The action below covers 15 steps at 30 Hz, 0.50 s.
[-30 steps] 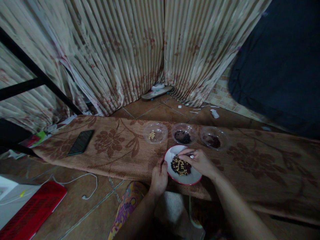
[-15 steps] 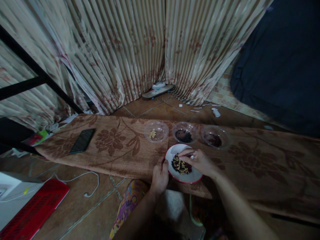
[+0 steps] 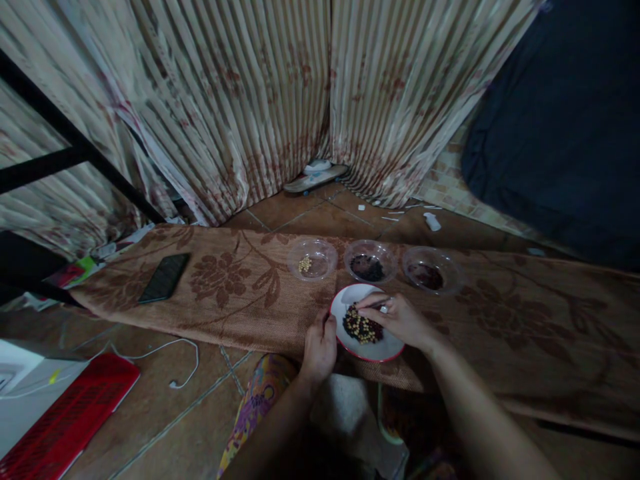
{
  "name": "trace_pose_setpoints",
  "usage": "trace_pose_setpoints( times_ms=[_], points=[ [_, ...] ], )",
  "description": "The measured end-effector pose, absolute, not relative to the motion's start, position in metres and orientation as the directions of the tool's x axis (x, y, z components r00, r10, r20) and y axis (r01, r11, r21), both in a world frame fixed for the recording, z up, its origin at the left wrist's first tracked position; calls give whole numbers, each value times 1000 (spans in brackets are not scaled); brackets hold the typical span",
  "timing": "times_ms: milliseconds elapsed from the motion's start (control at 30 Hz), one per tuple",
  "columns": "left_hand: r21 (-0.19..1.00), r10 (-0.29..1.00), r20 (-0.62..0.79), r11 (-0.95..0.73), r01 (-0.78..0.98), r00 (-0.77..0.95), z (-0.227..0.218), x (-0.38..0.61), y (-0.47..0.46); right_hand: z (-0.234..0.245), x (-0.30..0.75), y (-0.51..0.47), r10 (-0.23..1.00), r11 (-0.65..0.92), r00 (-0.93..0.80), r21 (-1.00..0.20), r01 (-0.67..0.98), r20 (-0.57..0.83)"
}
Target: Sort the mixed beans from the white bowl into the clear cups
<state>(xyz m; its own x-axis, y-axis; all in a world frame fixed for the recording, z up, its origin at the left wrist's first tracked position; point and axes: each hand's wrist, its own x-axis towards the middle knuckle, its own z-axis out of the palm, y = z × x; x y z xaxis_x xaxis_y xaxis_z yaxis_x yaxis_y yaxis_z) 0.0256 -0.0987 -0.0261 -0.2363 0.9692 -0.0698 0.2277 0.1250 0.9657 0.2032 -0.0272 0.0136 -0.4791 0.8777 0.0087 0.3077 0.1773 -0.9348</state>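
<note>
A white plate with a red rim point(image 3: 350, 299) sits at the near edge of a brown flowered mat point(image 3: 225, 293) and holds a heap of mixed pale and dark beans point(image 3: 362, 327). My left hand point(image 3: 318, 347) grips the plate's left rim with curled fingers. My right hand point(image 3: 395, 317) hovers over the beans, fingertips pinched together at the heap's far side; what they hold is too small to see. Behind the plate stand three clear bowls: pale beans point(image 3: 311, 260), black beans point(image 3: 369, 264) and dark red beans point(image 3: 431, 270).
A black phone point(image 3: 164, 277) lies on the mat's left part. A red flat object point(image 3: 65, 413) and a white cable point(image 3: 170, 360) lie on the tiled floor at left. Striped curtains point(image 3: 280, 100) hang behind, a sandal point(image 3: 315, 177) beneath them, dark cloth point(image 3: 560, 127) at right.
The view has shifted slightly. My right hand's fingers stay pinched over the beans, edging a little across the heap. My left hand keeps its hold on the rim.
</note>
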Motion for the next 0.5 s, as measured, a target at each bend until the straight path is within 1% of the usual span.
trace_pose_setpoints(
  times_ms=[200, 333, 500],
  points=[
    [966, 971, -85, 135, 222, -222, -24, 26, -99, 14, 203, -27, 874, 191, -486, -925, 328, 8],
    [955, 966, -114, 171, 241, -234, -24, 26, -99, 17, 202, -29, 879, 200, -477, -924, 325, 22],
    [958, 962, -95, 158, 239, -255, -24, 26, -99, 21, 202, -30, 882, 175, -470, -927, 332, -2]
  ],
)
